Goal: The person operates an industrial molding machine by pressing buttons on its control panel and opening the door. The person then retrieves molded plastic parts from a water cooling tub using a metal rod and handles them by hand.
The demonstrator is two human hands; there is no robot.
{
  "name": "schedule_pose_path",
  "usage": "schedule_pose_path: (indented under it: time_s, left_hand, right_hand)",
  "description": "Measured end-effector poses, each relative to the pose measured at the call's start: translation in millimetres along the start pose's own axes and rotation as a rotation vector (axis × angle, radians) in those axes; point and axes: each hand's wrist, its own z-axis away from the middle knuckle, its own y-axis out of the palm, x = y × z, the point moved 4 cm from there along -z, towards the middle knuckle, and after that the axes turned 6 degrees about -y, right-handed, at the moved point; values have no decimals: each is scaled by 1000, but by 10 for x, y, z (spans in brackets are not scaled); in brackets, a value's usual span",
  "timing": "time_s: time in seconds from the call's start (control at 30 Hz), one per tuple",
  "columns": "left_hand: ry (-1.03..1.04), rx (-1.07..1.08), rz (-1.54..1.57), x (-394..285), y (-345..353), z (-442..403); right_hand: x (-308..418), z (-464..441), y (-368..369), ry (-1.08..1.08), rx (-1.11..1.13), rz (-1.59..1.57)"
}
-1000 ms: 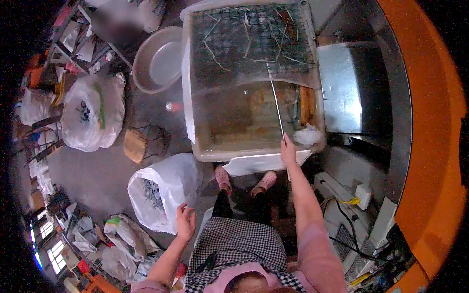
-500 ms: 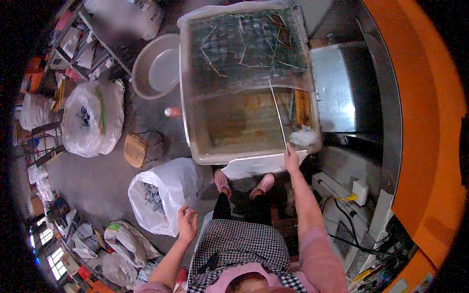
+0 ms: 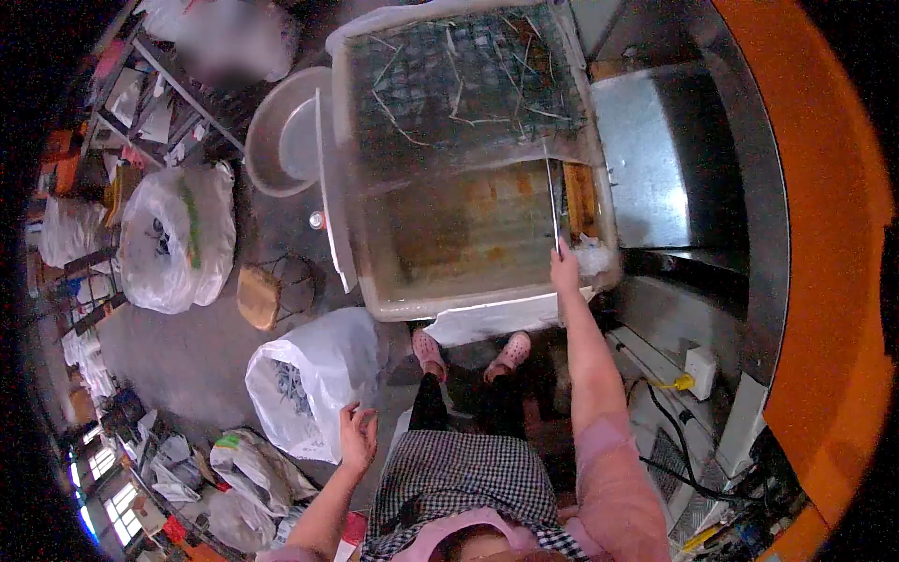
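My right hand (image 3: 566,269) is closed round the near end of a long thin rod (image 3: 552,192). The rod reaches over a large tub (image 3: 403,307) of brownish water, its far tip near the edge of a dark mesh (image 3: 440,84) with thin pale strips on it. My left hand (image 3: 358,436) hangs beside a white plastic bag (image 3: 328,351) of small grey pieces, fingers apart and curved, holding nothing. A crumpled clear plastic bag (image 3: 591,255) lies at the tub's near right corner, close to my right hand.
A round basin (image 3: 267,140), a can (image 3: 316,220) and a wooden-topped stool (image 3: 257,297) are left of the tub. Another plastic bag (image 3: 178,272) stands farther left. On the right are a metal surface (image 3: 646,159) and a white socket box (image 3: 700,372) with cables.
My right hand has moved slightly forward with the rod, whose far tip has swung to the right. My left hand stays beside the bag. The view has shifted a little.
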Motion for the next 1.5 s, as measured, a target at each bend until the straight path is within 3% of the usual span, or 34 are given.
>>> schedule_pose_path:
  time_s: [0.03,0.07,0.13,0.23,0.33,0.4,0.5,0.57,0.67,0.8,1.0,1.07,1.1,1.17,1.3,1.4,1.47,1.5]
  left_hand:
    - [0,2,-2,-81,-16,-30]
    - [33,-10,-58,-199,-39,-47]
    - [65,-21,-117,-287,-53,-65]
    - [55,8,-96,-232,-71,-60]
    - [240,-72,-243,-134,-44,-57]
    - [101,-17,-122,-89,-47,-53]
    - [-3,42,-44,-351,-130,-44]
    - [47,20,-43,-282,-84,-42]
    - [125,-9,-61,-58,47,-88]
    - [85,38,-129,-375,-46,-118]
    - [90,6,-61,-181,25,-113]
    - [53,23,-15,-148,42,-115]
    - [11,40,26,-132,51,-122]
    - [44,32,4,-144,46,-119]
    - [19,56,32,-197,75,-113]
    - [-40,68,122,-178,151,-79]
    - [-104,82,165,12,248,-86]
    - [-133,86,191,77,268,-58]
  right_hand:
    - [95,-81,3,144,74,-37]
    - [-24,-197,89,147,75,-38]
    - [-317,-387,274,-96,-30,-121]
    - [-250,-46,160,-121,-60,-24]
    - [-137,605,-21,-88,-77,18]
    - [-140,940,-91,-96,-93,57]
    - [-136,1138,-128,57,51,-30]
    - [-87,1060,-119,-173,-92,-9]
    - [-46,768,-27,16,14,20]
    - [59,426,124,-38,14,-60]
    - [-21,389,136,42,67,-114]
    - [-43,607,45,-173,-50,-121]
    - [-45,682,-10,-177,-50,-119]
    - [-121,801,-65,26,40,28]
    - [-21,588,-64,-47,28,128]
    - [0,205,131,-37,26,9]
    - [25,66,250,-158,-79,-123]
    - [39,83,261,-63,-16,-224]
